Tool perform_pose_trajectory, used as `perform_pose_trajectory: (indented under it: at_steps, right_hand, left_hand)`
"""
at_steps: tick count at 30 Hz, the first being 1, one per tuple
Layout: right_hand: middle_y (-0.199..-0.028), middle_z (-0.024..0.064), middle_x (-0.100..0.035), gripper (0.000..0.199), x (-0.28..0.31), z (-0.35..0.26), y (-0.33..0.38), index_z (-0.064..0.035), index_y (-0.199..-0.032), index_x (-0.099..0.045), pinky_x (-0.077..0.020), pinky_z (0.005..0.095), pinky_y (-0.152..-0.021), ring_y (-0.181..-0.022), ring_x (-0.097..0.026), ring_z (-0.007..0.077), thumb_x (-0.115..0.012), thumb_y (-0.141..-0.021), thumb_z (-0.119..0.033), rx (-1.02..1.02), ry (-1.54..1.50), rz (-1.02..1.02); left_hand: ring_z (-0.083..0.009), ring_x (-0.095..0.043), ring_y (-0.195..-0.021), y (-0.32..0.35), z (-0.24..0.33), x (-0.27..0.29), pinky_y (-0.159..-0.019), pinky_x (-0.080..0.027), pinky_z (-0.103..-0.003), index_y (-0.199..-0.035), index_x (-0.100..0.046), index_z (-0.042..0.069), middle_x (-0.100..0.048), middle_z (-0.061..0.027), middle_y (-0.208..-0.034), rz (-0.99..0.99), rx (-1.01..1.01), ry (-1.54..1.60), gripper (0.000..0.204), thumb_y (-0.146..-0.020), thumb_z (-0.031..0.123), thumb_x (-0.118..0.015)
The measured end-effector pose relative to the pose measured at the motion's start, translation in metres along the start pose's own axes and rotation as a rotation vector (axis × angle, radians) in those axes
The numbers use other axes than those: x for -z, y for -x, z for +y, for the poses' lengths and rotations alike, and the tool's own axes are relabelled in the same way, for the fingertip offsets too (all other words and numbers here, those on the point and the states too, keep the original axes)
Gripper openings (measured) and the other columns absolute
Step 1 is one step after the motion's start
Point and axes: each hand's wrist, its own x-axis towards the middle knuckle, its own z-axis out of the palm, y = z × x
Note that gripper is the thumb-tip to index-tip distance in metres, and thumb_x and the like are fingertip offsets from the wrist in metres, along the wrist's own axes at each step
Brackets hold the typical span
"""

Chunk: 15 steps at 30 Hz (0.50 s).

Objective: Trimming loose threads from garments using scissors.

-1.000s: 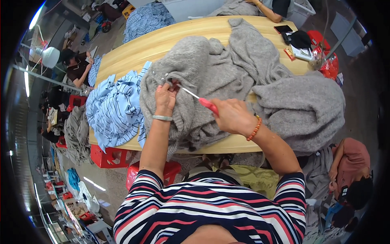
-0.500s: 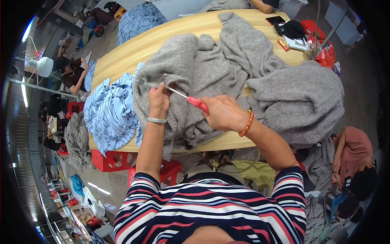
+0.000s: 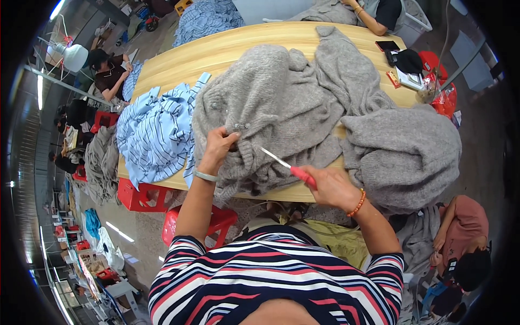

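Knit garment (image 3: 295, 97) heathered grey; tool handle (image 3: 303, 177) pink-red; cloth pile (image 3: 157, 130) light blue, dark-striped; stool (image 3: 221, 218) red.

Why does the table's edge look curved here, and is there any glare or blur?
Head view: the wide fisheye lens bows the wooden table and leaves black corners; head view: a light strip at far left glares white; head view: left hand and right hand look fairly sharp.

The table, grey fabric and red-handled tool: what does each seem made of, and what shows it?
Table: smooth wood or wood-look laminate; pale streaky grain shows.
Grey fabric: probably wool-like knit, matte and fuzzy.
Red-handled tool: shaft probably metal, bright; handle perhaps smooth plastic, evenly red.
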Motion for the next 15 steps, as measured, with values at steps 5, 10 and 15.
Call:
perform_pose_trajectory:
  at_steps: [5, 10, 15]
  right_hand:
    - [-0.082, 0.0179, -0.066, 0.043, -0.014, 0.001, 0.003, -0.0141, -0.121, -0.052, -0.0492, 0.0465, -0.067, -0.079, -0.065, 0.0357, -0.057, -0.079, -0.013, 0.047, 0.115, -0.121]
    - [-0.096, 0.0162, -0.065, 0.049, 0.008, -0.023, -0.021, -0.0055, -0.127, -0.048, -0.0496, 0.0464, -0.070, -0.089, -0.062, 0.0360, -0.054, -0.079, -0.011, 0.147, 0.019, 0.092]
    - [-0.109, 0.0210, -0.061, 0.047, 0.058, -0.019, -0.012, -0.0041, -0.125, -0.052, -0.0500, 0.0384, -0.086, -0.103, -0.060, 0.0331, -0.059, -0.080, -0.012, 0.527, 0.290, 1.187]
  left_hand:
    - [-0.0032, -0.041, -0.056, 0.006, 0.038, -0.021, -0.047, -0.030, -0.023, -0.074, -0.062, 0.003, -0.052, 0.0073, -0.063, 0.147, -0.434, -0.174, 0.011, -0.080, 0.009, -0.069]
    - [-0.0129, -0.062, -0.088, 0.095, 0.141, -0.097, -0.079, -0.048, -0.027, -0.103, -0.064, -0.003, -0.066, -0.0057, -0.097, -0.110, -0.596, 0.225, 0.021, -0.083, 0.001, -0.062]
    - [-0.0389, -0.046, -0.126, 0.146, 0.147, -0.113, -0.106, -0.037, -0.051, -0.136, -0.039, -0.005, -0.045, -0.0262, -0.136, -0.430, -0.822, 0.510, 0.059, -0.083, 0.009, -0.062]
